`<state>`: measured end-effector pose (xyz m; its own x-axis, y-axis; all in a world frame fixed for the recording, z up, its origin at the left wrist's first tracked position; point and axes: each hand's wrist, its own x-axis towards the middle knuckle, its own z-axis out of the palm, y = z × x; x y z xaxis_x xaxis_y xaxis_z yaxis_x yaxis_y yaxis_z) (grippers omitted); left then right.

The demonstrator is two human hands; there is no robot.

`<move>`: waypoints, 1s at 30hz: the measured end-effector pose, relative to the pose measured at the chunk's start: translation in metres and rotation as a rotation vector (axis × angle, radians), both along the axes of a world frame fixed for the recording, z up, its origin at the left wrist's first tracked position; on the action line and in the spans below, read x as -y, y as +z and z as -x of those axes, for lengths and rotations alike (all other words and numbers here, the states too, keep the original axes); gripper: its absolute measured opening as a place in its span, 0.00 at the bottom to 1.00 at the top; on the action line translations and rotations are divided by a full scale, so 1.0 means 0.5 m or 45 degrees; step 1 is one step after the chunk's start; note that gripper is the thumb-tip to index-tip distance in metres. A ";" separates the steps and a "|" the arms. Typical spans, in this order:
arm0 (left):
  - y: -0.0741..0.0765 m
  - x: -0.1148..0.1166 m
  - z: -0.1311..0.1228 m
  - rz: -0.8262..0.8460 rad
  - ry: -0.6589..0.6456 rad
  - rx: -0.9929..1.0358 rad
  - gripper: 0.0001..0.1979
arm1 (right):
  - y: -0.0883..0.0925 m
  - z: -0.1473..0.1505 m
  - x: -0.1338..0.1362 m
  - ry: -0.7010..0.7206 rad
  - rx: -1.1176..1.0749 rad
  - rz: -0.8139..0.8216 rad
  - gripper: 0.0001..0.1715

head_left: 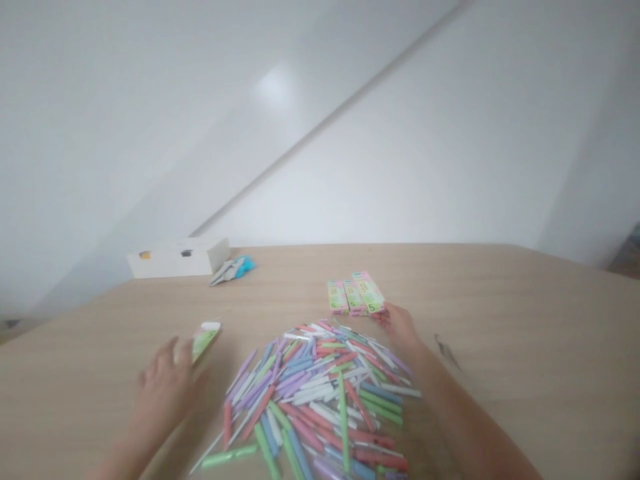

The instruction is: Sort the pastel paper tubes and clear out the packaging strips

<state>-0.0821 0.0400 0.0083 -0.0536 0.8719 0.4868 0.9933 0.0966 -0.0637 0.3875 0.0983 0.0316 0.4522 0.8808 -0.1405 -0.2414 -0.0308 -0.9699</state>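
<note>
My left hand (pixel 167 377), blurred by motion, is above the table at the left. A small green-and-white box (pixel 204 341) sits at its thumb and index finger and seems gripped there; the other fingers are partly spread. My right hand (pixel 403 327) has its fingertips closed at the near corner of a small green-and-pink box (pixel 369 292) marked 5. Close to its left side are two similar boxes (pixel 337 297). Between my arms spreads a loose pile of slim pastel sticks (pixel 320 393) in green, red, purple, blue and white, several with thin pale ends.
A long white box (pixel 173 263) with two openings in its front stands at the back left. Beside it lies a crumpled grey-and-blue item (pixel 234 269). A thin dark object (pixel 447 351) lies right of my right forearm. Behind the wooden table (pixel 450 280) rises a white wall.
</note>
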 end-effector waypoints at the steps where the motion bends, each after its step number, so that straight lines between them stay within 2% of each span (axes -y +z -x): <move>1: -0.007 -0.001 0.018 0.043 0.051 0.015 0.29 | -0.006 -0.010 -0.008 -0.013 -0.010 0.021 0.14; 4: -0.024 0.001 0.051 0.120 0.187 0.119 0.33 | -0.023 -0.033 -0.029 -0.050 -0.036 0.072 0.17; 8: -0.033 0.007 0.058 0.259 0.290 0.290 0.37 | -0.040 -0.052 -0.056 -0.081 -0.052 0.117 0.17; 11: -0.047 0.005 0.065 0.312 0.296 0.345 0.37 | -0.052 -0.059 -0.075 -0.083 -0.044 0.142 0.17; 17: -0.083 -0.017 0.098 0.361 0.201 0.335 0.35 | -0.072 -0.064 -0.101 -0.048 0.020 0.178 0.18; 22: -0.082 -0.018 0.098 0.310 0.165 0.231 0.34 | -0.084 -0.067 -0.104 -0.064 0.118 0.231 0.17; 27: -0.072 -0.011 0.089 0.323 0.187 0.232 0.33 | -0.088 -0.066 -0.093 -0.073 0.220 0.257 0.17; 30: -0.059 -0.006 0.079 0.363 0.180 0.175 0.27 | -0.082 -0.061 -0.079 -0.104 0.290 0.267 0.17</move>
<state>-0.1218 0.0430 -0.0210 -0.2318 0.9511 0.2042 0.9725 0.2315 0.0255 0.4181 0.1379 -0.0096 0.5611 0.8026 -0.2025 -0.0291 -0.2253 -0.9739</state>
